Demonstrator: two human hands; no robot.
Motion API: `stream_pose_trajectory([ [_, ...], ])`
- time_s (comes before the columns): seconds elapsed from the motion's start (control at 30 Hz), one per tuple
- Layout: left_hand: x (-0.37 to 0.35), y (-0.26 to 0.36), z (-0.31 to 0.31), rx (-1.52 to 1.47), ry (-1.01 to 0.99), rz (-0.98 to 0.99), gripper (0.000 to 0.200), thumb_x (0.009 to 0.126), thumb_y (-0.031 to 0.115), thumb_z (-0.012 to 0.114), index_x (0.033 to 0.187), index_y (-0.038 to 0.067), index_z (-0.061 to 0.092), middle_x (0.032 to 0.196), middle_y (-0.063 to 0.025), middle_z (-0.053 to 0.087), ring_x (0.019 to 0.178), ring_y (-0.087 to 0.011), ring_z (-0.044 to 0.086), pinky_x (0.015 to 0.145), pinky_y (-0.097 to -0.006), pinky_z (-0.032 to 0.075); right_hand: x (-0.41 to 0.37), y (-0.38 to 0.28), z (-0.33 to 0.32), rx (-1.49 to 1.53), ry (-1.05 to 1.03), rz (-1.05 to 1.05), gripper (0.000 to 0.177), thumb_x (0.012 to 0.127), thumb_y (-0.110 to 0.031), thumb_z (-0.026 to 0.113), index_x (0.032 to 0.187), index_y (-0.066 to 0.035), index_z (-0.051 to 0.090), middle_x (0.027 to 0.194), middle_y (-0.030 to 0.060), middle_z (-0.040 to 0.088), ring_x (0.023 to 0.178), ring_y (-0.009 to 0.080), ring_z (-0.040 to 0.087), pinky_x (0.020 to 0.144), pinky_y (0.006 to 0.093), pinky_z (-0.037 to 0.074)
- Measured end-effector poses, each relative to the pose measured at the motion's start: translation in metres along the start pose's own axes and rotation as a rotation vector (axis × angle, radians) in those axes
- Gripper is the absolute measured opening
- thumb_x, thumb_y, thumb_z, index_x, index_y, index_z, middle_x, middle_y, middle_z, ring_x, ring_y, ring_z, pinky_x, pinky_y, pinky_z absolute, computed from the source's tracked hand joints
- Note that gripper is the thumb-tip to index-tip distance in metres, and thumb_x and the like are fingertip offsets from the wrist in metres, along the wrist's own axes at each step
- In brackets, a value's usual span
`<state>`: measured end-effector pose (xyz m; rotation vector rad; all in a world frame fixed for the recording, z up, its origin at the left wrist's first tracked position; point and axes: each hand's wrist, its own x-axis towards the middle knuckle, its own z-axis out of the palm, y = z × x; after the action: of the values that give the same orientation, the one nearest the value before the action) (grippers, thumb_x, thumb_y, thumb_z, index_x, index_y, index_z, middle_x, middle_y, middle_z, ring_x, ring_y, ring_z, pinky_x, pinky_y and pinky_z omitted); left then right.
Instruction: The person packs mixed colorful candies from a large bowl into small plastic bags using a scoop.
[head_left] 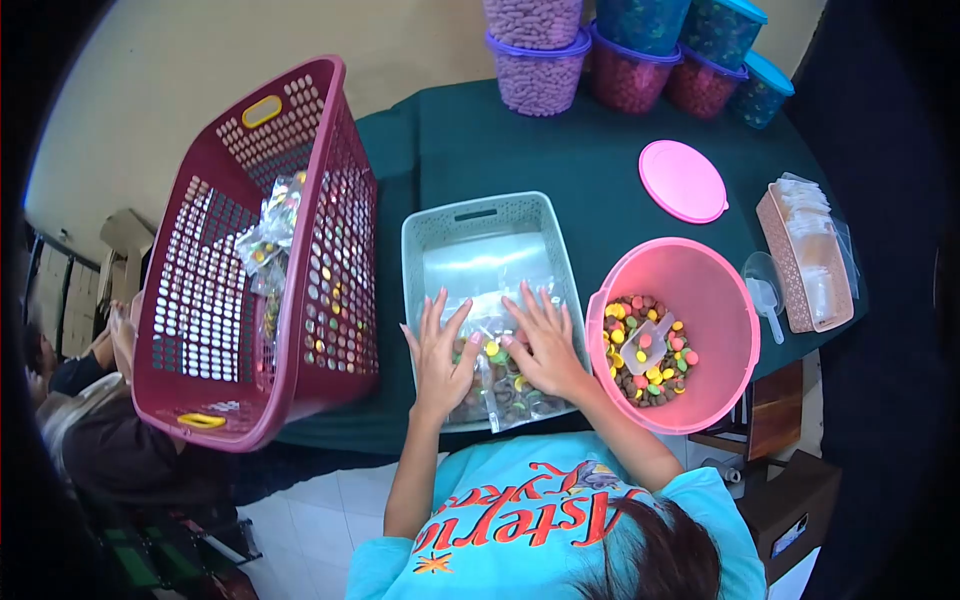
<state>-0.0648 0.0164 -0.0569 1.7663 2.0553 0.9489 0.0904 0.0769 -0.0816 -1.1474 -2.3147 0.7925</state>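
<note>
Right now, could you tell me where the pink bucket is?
In the head view, the pink bucket is right of centre, just right of the pale green tray, close to the right hand, with the pink lid lying beyond it.

Red txt [524,527] on turq. T-shirt [490,572] reads approx. "Aster…", other wds. there unclear.

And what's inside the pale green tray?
Inside the tray is clear plastic packaging with colourful pieces; the left hand and right hand rest on it. Whatever lies directly beneath the hands is covered.
</note>
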Motion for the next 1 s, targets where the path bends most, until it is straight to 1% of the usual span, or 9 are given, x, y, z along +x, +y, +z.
stream_pose_trajectory([
  [0.17,-0.025,0.019,-0.035,0.090,-0.276,0.132,0.071,0.062,0.049,0.065,0.123,0.020,0.043,0.138,-0.0181,0.012,0.124,-0.0461,0.004,0.093,-0.0627,0.005,-0.017,-0.016,-0.028,0.082,-0.043,-0.141,0.052,0.078,-0.036,0.050,0.125,-0.017,0.038,0.137,0.0155,0.018,0.125,0.0410,0.011,0.098,0.0540,0.009],
  [0.3,-0.048,0.024,-0.030,0.133,-0.510,0.032,0.079,0.061,0.053,0.064,0.129,0.028,0.032,0.139,-0.0177,0.002,0.122,-0.0510,-0.005,0.091,-0.0651,0.007,-0.047,-0.032,-0.046,-0.160,-0.325,-0.120,0.058,0.076,-0.042,0.052,0.127,-0.021,0.034,0.138,0.0164,0.012,0.123,0.0468,0.010,0.098,0.0565,0.011],
  [0.4,-0.055,0.015,-0.018,0.205,-0.569,0.016,0.079,0.061,0.054,0.064,0.128,0.027,0.033,0.139,-0.0170,0.001,0.121,-0.0509,-0.006,0.091,-0.0656,0.007,-0.055,-0.024,-0.037,-0.156,-0.368,-0.056,0.061,0.076,-0.044,0.051,0.129,-0.023,0.030,0.138,0.0164,0.011,0.121,0.0495,0.011,0.098,0.0560,0.013],
  [0.47,-0.052,0.010,-0.017,0.217,-0.568,0.043,0.080,0.061,0.055,0.063,0.129,0.027,0.033,0.139,-0.0163,0.001,0.121,-0.0511,-0.007,0.091,-0.0658,0.008,-0.055,-0.020,-0.033,-0.110,-0.348,-0.082,0.061,0.076,-0.036,0.052,0.130,-0.022,0.028,0.139,0.0152,0.009,0.121,0.0470,0.016,0.101,0.0512,0.011],
  [0.53,-0.044,0.011,-0.020,0.244,-0.627,0.038,0.080,0.062,0.059,0.060,0.129,0.024,0.032,0.139,-0.0170,0.001,0.122,-0.0504,-0.008,0.092,-0.0642,0.010,-0.049,-0.018,-0.034,-0.155,-0.415,-0.035,0.063,0.073,-0.028,0.051,0.131,-0.024,0.027,0.139,0.0136,0.010,0.121,0.0455,0.018,0.100,0.0508,0.018],
  [0.67,-0.032,0.005,-0.026,0.244,-0.768,0.042,0.083,0.060,0.040,0.063,0.132,0.025,0.025,0.139,-0.0179,-0.003,0.122,-0.0501,-0.010,0.093,-0.0629,0.012,-0.036,-0.024,-0.042,-0.240,-0.504,-0.006,0.072,0.064,-0.018,0.051,0.131,-0.029,0.026,0.140,0.0091,0.013,0.120,0.0440,0.023,0.091,0.0503,0.034],
  [0.7,-0.026,0.009,-0.031,0.240,-0.830,0.021,0.088,0.056,0.030,0.063,0.133,0.026,0.021,0.139,-0.0181,-0.005,0.122,-0.0498,-0.011,0.093,-0.0621,0.013,-0.033,-0.027,-0.045,-0.232,-0.519,-0.012,0.078,0.059,-0.008,0.051,0.131,-0.027,0.026,0.140,0.0092,0.012,0.118,0.0435,0.025,0.092,0.0489,0.034],
  [0.83,-0.022,0.005,-0.029,0.263,-0.834,0.040,0.092,0.052,0.026,0.066,0.133,0.027,0.021,0.139,-0.0172,-0.006,0.122,-0.0494,-0.011,0.094,-0.0613,0.014,-0.028,-0.017,-0.043,-0.164,-0.546,-0.032,0.089,0.051,0.007,0.051,0.131,-0.024,0.027,0.141,0.0093,0.007,0.118,0.0431,0.025,0.097,0.0452,0.028],
  [1.0,-0.023,0.004,-0.023,0.310,-0.759,0.064,0.092,0.054,0.012,0.068,0.132,0.029,0.022,0.139,-0.0154,-0.001,0.122,-0.0496,-0.005,0.092,-0.0632,0.019,-0.026,-0.010,-0.037,-0.179,-0.515,-0.064,0.092,0.051,0.009,0.056,0.131,-0.025,0.027,0.140,0.0069,0.010,0.116,0.0439,0.027,0.093,0.0459,0.035],
])
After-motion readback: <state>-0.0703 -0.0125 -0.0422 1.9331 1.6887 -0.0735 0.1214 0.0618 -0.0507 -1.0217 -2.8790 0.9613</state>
